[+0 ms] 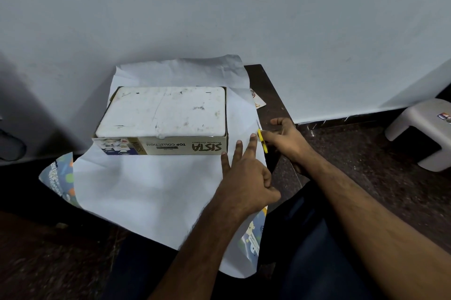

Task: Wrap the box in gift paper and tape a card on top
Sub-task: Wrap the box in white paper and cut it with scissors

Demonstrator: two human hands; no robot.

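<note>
A cardboard box (161, 146) with a white foam insert on top sits on a sheet of gift paper (146, 192), white side up, its printed side showing at the curled corners. My left hand (246, 177) lies on the paper's right edge; three fingers stretch toward the box, and the thumb and a curled finger pinch the paper's edge. My right hand (285, 141) grips yellow-handled scissors (262, 141) at the paper's right edge, blades pointing away from me. A card (256, 100) lies partly under the paper at the back right.
The paper covers a small dark table (268, 89) standing against a pale wall. A white plastic stool (424, 128) stands on the dark floor at the right. My legs in dark trousers are below the table's near edge.
</note>
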